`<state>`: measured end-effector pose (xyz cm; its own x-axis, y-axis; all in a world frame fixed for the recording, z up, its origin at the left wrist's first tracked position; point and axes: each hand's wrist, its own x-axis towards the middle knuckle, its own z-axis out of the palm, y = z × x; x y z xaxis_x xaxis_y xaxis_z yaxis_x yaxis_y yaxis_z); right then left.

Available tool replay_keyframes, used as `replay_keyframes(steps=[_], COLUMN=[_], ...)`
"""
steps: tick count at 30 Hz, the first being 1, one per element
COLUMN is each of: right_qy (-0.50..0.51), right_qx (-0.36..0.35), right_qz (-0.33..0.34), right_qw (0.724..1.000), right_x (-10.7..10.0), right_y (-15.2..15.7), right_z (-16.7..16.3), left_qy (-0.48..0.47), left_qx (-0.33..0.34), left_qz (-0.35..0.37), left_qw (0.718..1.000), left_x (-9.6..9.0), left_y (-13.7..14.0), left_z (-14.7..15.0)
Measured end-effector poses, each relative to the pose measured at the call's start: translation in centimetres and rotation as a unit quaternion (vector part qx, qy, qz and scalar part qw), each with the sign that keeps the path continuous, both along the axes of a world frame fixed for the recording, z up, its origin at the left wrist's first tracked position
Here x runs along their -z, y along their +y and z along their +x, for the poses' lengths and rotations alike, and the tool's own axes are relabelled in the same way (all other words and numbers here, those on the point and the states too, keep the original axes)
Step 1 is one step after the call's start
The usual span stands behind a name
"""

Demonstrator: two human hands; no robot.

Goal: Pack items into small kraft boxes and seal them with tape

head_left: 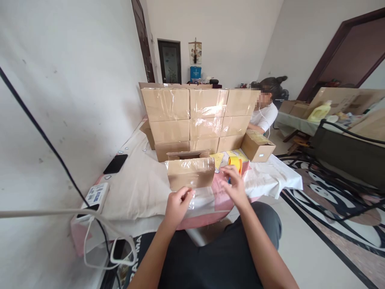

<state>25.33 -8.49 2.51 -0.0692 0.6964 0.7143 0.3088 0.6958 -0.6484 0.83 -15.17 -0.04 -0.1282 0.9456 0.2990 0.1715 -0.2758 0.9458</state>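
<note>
My left hand (178,205) is closed in a pinch in front of a small cardboard box (191,173). A shiny strip of clear tape (191,203) shows by its thumb and fingertips. The box lies near the table's front edge with a flap standing up at its back, and glossy tape runs along its top edge. To the right of the box, my right hand (235,188) is raised with thumb and fingers curved apart and nothing visible between them. Just behind that hand stands a yellow and orange tape dispenser (235,162), partly hidden by the fingers.
Taped cardboard boxes (170,132) form a stacked wall behind the small box. Another box (258,146) sits at the right. On the left lie a black phone (116,163) and a white power strip (96,194) with cables. A person (264,116) sits beyond the stack.
</note>
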Motion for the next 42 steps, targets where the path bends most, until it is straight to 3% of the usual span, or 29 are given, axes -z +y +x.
replay_keyframes(steps=[3,6,12,15,18,21,25,28,30,33,37,42], right_qy=[-0.064,-0.091,-0.240,-0.266,-0.256,-0.175,-0.121,-0.154,-0.177,-0.209,-0.271,-0.352], right_qx=[-0.085,-0.054,0.024,0.049,0.040,0.035,0.043,0.000,-0.033,-0.078,-0.108,-0.051], right_qz=[0.043,0.084,0.131,0.146,0.151,0.143,0.118,0.087,0.042,-0.024,-0.068,-0.157], right_qw=[0.993,0.991,0.962,0.952,0.954,0.974,0.985,0.984,0.983,0.975,0.954,0.921], right_x=[-2.1,-3.3,-3.3,-3.7,-5.4,-8.7,-14.4,-17.5,-18.5,-18.2,-15.2,-9.8], right_y=[-3.6,-5.3,-6.4,-6.7,-7.1,-7.5,-7.2,-5.8,-4.0,-0.3,5.5,11.1], right_z=[-4.7,-7.1,-8.2,-8.2,-7.9,-7.1,-6.1,-6.5,-7.5,-9.7,-13.6,-18.0], left_qy=[0.027,0.021,-0.009,0.001,0.025,0.057,0.058,0.025,0.008,0.012,0.009,-0.011], left_qx=[0.013,0.016,0.064,0.101,0.108,0.065,-0.065,-0.173,-0.196,-0.111,0.034,0.028], left_qz=[0.015,0.010,-0.029,-0.053,-0.070,-0.072,-0.032,0.028,0.064,0.095,0.099,0.098], left_qw=[0.999,1.000,0.998,0.994,0.991,0.994,0.996,0.984,0.978,0.989,0.994,0.995], left_x=[0.3,1.1,1.9,1.6,1.6,2.8,3.5,1.6,-0.3,-2.2,-0.9,1.8], left_y=[-0.5,-0.6,0.5,0.6,0.2,-0.3,0.3,2.8,5.4,9.6,12.4,12.2], left_z=[0.5,0.8,0.3,-0.1,-0.6,-1.6,-4.0,-6.3,-7.8,-9.5,-10.2,-9.6])
